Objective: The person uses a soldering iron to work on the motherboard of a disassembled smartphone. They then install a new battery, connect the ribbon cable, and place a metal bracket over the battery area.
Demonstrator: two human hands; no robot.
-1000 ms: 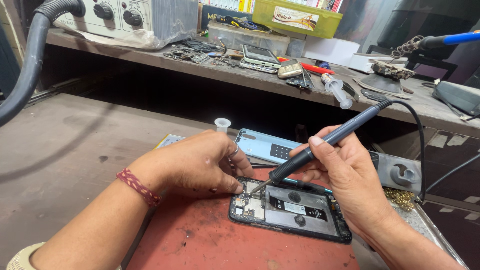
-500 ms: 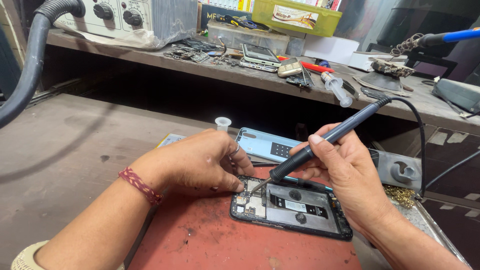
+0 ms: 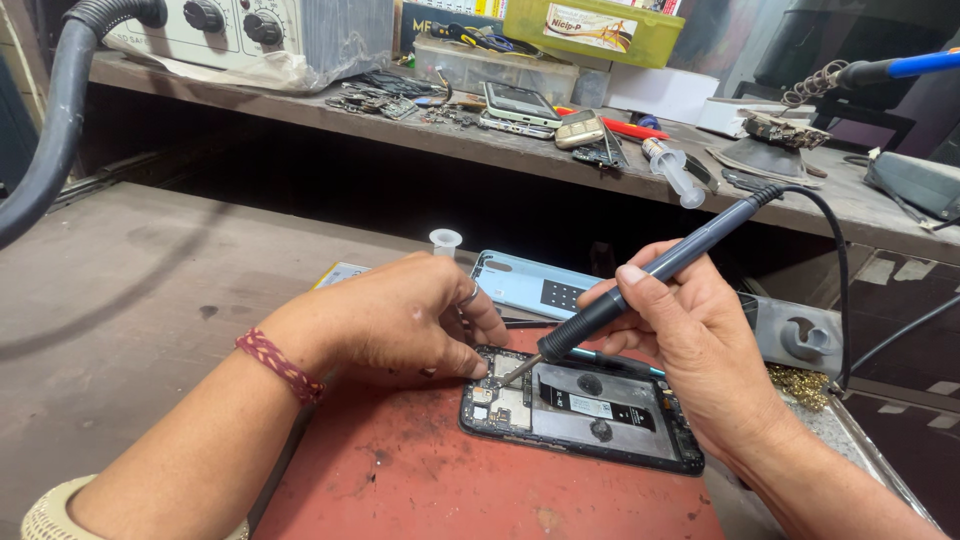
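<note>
An opened phone (image 3: 590, 415) lies face down on a red work mat (image 3: 420, 480), its circuit board exposed at the left end. My right hand (image 3: 690, 340) grips a dark soldering iron (image 3: 650, 275) like a pen, tip touching the board near the phone's top left corner. My left hand (image 3: 400, 315) rests on the mat beside that corner, fingers curled and pressed against the phone's edge. Whether those fingers pinch anything small is hidden. A red braided band sits on my left wrist.
A light blue phone back cover (image 3: 535, 285) lies behind the hands, with a small white cap (image 3: 445, 240) beside it. The shelf (image 3: 520, 150) behind carries phones, parts, a syringe (image 3: 672, 170), a green box and a soldering stand (image 3: 775, 140). A black hose (image 3: 55, 120) hangs left.
The soldering iron tip has stayed on the board's left end with only slight shifts. Both hands keep nearly the same places.
</note>
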